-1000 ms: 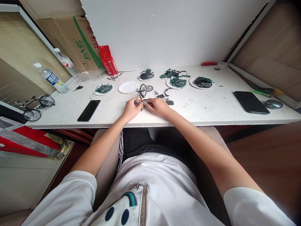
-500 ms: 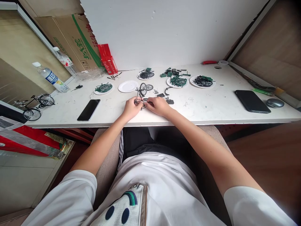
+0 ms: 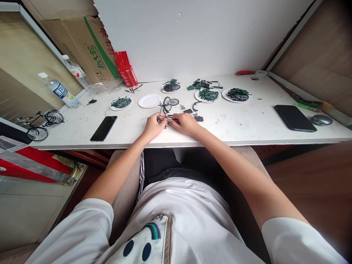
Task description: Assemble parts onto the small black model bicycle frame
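Note:
Near the front edge of the white table, a small black model bicycle [image 3: 167,105] is between my two hands, one spoked wheel pointing up and away from me. My left hand [image 3: 154,126] is closed on its frame from the left. From the right, my right hand [image 3: 184,124] pinches at the same frame; the fingertips hide whatever small part may be there. A loose spoked wheel [image 3: 175,102] lies just behind. Small dark parts, among them a flat black piece [image 3: 198,118] and a curved black piece [image 3: 195,106], lie beyond my right hand.
Paper plates with dark green and black parts stand along the back, one plate [image 3: 150,101] bare. A finished-looking model bicycle [image 3: 45,123] stands at far left, near a phone [image 3: 103,128] and bottles [image 3: 62,91]. A black device [image 3: 295,118] and a mouse [image 3: 321,120] are at right.

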`<control>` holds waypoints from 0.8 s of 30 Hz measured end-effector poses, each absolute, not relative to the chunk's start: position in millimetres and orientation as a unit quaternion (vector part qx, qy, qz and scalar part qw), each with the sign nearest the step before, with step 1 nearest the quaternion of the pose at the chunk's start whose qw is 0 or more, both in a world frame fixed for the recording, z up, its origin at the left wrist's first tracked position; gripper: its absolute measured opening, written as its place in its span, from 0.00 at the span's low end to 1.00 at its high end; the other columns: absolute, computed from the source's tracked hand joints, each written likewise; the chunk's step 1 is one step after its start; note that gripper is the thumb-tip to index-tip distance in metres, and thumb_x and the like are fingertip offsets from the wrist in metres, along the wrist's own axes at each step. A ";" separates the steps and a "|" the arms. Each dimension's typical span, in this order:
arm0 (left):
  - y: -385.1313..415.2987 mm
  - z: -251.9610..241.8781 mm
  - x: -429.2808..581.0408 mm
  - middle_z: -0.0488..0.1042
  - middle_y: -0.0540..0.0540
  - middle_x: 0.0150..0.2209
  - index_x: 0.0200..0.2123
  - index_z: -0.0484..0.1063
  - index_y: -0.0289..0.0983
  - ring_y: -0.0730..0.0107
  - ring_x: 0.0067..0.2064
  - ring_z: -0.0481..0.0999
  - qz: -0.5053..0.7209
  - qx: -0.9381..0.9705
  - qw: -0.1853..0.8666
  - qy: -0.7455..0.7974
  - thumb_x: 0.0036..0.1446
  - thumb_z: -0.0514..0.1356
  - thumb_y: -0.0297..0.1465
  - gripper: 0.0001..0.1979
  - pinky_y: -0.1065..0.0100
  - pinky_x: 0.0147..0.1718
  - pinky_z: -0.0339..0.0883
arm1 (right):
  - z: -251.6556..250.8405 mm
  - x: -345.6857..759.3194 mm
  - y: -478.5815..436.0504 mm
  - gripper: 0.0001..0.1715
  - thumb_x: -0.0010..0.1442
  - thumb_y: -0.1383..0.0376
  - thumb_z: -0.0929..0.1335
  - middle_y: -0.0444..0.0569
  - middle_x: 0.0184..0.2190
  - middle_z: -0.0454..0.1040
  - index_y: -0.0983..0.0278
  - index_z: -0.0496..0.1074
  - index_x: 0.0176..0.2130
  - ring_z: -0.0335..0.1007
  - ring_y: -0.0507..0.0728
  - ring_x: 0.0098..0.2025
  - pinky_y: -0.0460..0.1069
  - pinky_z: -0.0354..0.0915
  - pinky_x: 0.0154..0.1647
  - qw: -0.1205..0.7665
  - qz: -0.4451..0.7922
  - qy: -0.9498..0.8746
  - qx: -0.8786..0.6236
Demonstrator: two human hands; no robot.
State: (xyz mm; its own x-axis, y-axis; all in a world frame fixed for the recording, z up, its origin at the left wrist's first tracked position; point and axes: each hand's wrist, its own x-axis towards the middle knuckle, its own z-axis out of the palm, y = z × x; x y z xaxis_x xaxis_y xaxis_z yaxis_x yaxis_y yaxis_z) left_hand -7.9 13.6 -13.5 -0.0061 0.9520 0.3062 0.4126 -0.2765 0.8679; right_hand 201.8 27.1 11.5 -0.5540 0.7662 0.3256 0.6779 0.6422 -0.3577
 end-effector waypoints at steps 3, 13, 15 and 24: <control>12.7 -12.6 -7.4 0.85 0.43 0.40 0.45 0.81 0.37 0.63 0.38 0.86 0.473 0.643 0.290 0.528 0.59 0.65 0.31 0.11 0.64 0.42 0.80 | 12.7 201.8 26.5 0.21 0.76 0.55 0.64 0.57 0.36 0.83 0.66 0.79 0.44 0.72 0.60 0.33 0.51 0.52 0.35 0.224 0.097 -0.876 -0.415; 13.7 -14.1 -8.0 0.85 0.43 0.41 0.45 0.81 0.37 0.63 0.38 0.86 0.474 0.644 0.287 0.527 0.59 0.66 0.31 0.11 0.64 0.43 0.80 | 12.9 201.5 26.4 0.20 0.76 0.55 0.64 0.57 0.36 0.83 0.66 0.79 0.44 0.72 0.60 0.34 0.51 0.52 0.35 0.223 0.096 -0.876 -0.416; 13.7 -14.2 -8.0 0.85 0.42 0.41 0.45 0.81 0.37 0.63 0.38 0.86 0.474 0.646 0.286 0.526 0.59 0.65 0.31 0.11 0.64 0.43 0.80 | 12.6 201.5 26.5 0.20 0.76 0.56 0.64 0.56 0.36 0.83 0.66 0.80 0.44 0.72 0.60 0.34 0.51 0.52 0.35 0.225 0.097 -0.877 -0.414; 13.2 -12.7 -8.0 0.85 0.43 0.41 0.45 0.81 0.37 0.64 0.38 0.85 0.472 0.647 0.283 0.528 0.58 0.66 0.31 0.11 0.64 0.43 0.80 | 14.0 201.7 25.3 0.20 0.76 0.56 0.64 0.57 0.36 0.83 0.66 0.80 0.44 0.72 0.60 0.34 0.51 0.52 0.35 0.225 0.102 -0.876 -0.415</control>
